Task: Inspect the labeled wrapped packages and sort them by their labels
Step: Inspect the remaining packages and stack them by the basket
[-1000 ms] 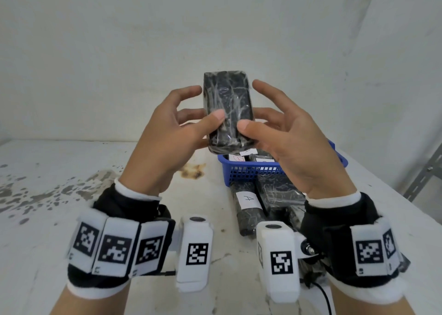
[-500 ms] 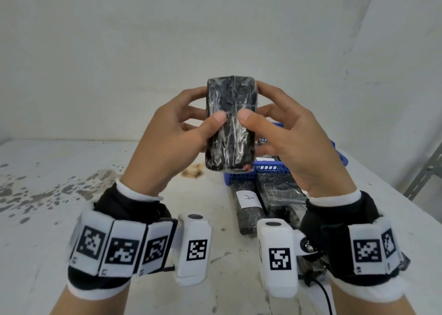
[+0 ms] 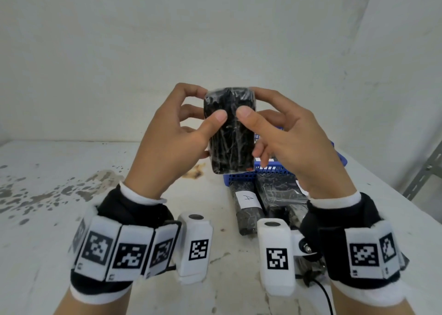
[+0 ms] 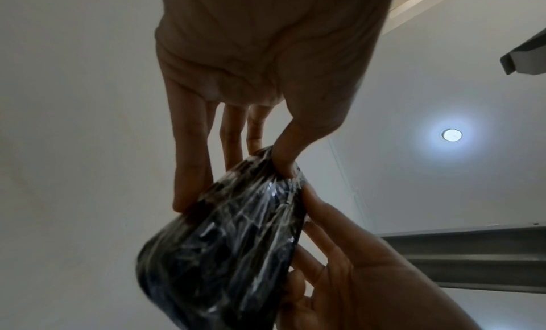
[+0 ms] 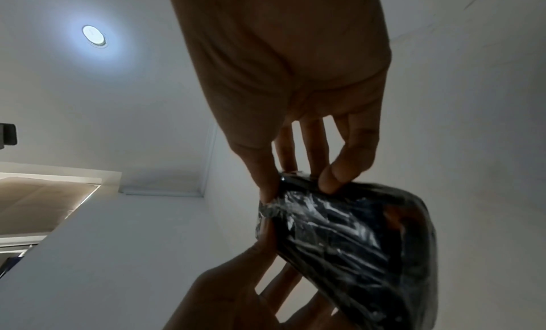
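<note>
Two hands hold one black wrapped package upright in the air above the desk, in front of the pale wall. The left hand has its thumb pressed on the near face and its curled fingers round the left edge and back, so its grip is closed on the package; the right hand mirrors it, thumb on the near face beside the left thumb, fingers curled round the right edge, also grasping the package. The face turned toward the head camera is shiny, crinkled plastic film over dark contents, and no label shows on it. From the left wrist view the package sits pinched between the left thumb and fingers, with the right hand meeting it from below. From the right wrist view the package is held likewise by the right fingers. Below the held package, a blue basket stands on the desk, mostly hidden by the hands. Just in front of the basket lie more wrapped packages; one of them carries a white label marked "A", and another lies just beside it on its right. Both wrists wear black bands with white square-coded tags. The desk is white with dark speckled stains on its left part and a brownish stain near the basket.
</note>
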